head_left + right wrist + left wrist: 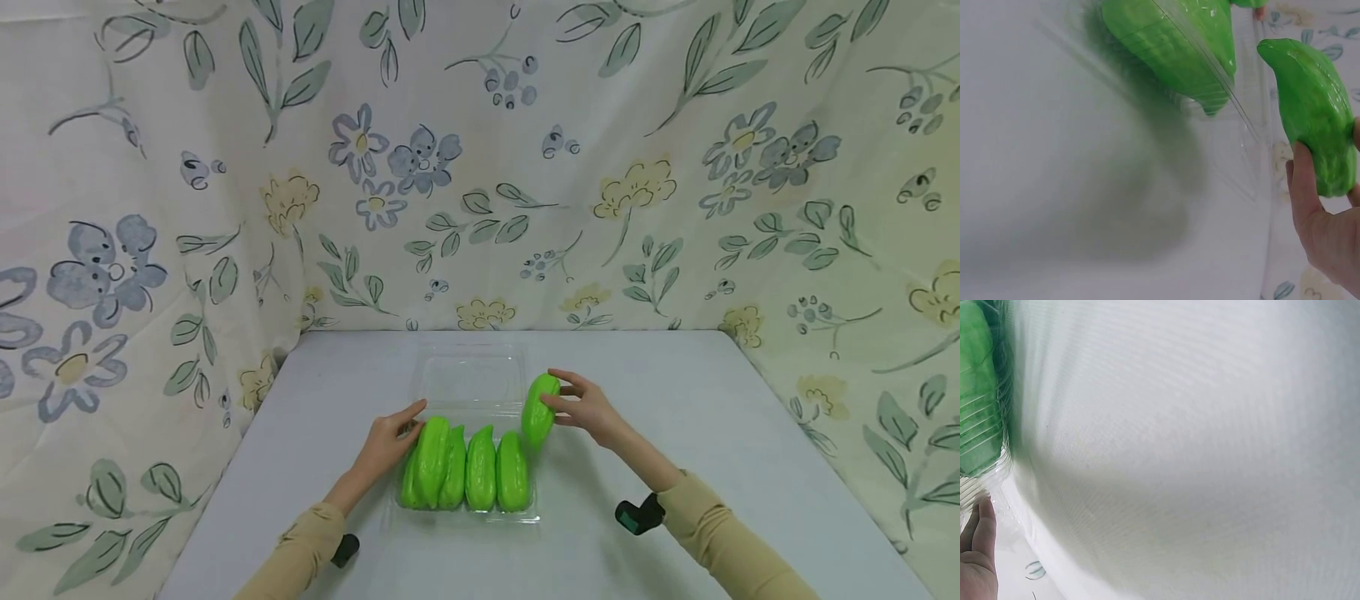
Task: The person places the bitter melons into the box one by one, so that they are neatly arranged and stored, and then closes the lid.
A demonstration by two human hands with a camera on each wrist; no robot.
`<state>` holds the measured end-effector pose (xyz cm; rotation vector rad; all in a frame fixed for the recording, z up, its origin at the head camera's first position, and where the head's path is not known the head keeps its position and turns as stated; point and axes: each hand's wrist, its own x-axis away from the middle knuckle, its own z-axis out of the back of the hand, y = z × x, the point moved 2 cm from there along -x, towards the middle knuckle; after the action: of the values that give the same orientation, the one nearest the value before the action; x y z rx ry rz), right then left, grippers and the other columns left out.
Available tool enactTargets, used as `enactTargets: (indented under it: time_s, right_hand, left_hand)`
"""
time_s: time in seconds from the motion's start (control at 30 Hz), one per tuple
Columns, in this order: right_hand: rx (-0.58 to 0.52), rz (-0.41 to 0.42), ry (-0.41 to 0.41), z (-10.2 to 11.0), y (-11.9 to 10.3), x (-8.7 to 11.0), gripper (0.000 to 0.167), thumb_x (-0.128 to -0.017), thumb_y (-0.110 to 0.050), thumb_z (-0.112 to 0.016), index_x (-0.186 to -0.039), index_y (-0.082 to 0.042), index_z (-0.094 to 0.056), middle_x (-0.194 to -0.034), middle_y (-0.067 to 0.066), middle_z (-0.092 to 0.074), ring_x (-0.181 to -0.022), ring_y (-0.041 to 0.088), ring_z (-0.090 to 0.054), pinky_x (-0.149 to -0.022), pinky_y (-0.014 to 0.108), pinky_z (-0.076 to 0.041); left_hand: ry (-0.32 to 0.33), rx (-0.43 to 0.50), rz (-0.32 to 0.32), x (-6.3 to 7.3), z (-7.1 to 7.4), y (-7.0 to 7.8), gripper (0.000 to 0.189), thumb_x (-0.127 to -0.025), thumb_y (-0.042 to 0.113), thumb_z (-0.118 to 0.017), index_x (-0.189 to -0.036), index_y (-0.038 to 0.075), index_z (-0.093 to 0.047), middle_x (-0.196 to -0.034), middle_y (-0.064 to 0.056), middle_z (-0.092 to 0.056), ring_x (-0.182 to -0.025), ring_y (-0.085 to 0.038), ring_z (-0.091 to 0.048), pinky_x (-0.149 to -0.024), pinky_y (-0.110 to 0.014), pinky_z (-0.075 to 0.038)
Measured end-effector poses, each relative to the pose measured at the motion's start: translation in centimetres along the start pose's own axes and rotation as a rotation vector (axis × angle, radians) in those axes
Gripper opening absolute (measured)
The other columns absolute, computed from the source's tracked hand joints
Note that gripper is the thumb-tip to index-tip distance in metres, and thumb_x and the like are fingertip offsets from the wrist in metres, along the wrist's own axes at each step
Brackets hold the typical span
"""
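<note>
My right hand (588, 408) holds a glossy bright-green gourd (538, 412) between thumb and fingers, raised above the right rear corner of a clear plastic box (525, 515). In the right wrist view the gourd (1316, 112) is tilted, its pointed tip away from the palm. Several similar green gourds (481, 471) lie side by side in the box, one (432, 462) resting on top of others at the left. My left hand (386, 442) is at the box's left rear corner, and its nearly straight fingers (986, 519) touch the clear wall in the left wrist view.
The box's clear lid (472, 379) lies folded back behind it on the white table (337, 367). A floral curtain (480, 167) hangs behind and along both sides. Dark wrist devices (637, 515) sit below the forearms.
</note>
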<state>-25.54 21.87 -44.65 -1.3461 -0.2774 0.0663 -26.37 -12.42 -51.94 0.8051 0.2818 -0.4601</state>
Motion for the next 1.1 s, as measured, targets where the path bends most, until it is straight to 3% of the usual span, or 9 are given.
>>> enactTargets:
  time_s: [0.77, 1.1]
  right_hand:
    - [0.034, 0.005, -0.125, -4.4, -0.3, 0.6, 0.063, -0.089, -0.023, -0.068, -0.143, -0.008, -0.041, -0.130, 0.025, -0.046, -0.099, 0.017, -0.061, -0.082, 0.039, -0.056]
    - [0.088, 0.017, -0.140, -5.9, -0.2, 1.0, 0.061, -0.087, -0.023, -0.070, -0.141, -0.009, -0.045, -0.128, 0.023, -0.049, -0.102, 0.023, -0.059, -0.078, 0.036, -0.057]
  left_hand:
    - [0.042, -0.006, -0.055, 0.0, -0.1, 0.0, 0.039, -0.085, 0.002, -0.067, -0.123, 0.001, -0.062, -0.088, -0.011, -0.074, -0.067, -0.006, -0.060, -0.059, -0.022, -0.048]
    - [0.013, 0.004, -0.021, 0.0, -0.1, -0.1, 0.039, -0.087, 0.004, -0.066, -0.126, 0.003, -0.061, -0.089, -0.011, -0.074, -0.067, -0.006, -0.058, -0.060, -0.021, -0.047]
